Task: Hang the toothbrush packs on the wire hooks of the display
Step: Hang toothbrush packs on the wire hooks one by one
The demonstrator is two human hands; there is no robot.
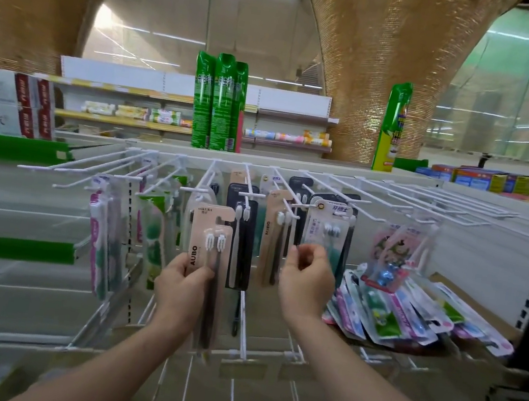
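1. Shop shelving fills the view around us: a white display [459,227] with a row of wire hooks [345,182] jutting toward us, toothpaste boxes [4,103] on the shelf far left, green spray cans [218,103] standing along the top behind.

2. On the left hooks, packs already hang at the tips; we judge that bumping them with our forearm while reaching in could swing one off its hook.

3. Our left hand [182,286] has its grip closed around the lower part of a small stack of beige toothbrush packs [211,244], held upright in front of the hooks and not yet hung. They fan slightly at the top, so we could feed two hang holes onto one hook unevenly, or let a back pack slip down from the stack.

4. Our right hand [308,278] is raised just beside the hanging packs with the grip narrow, fingers curled toward the thumb; whether it pinches anything we cannot tell. It sits near a grey-headed pack [329,228] on a hook, which a careless lift could unhook.

5. Farther right, a loose pile of packs [402,308] lies on the shelf, some overhanging its front edge; we think a brush from our elbow could tip them off.
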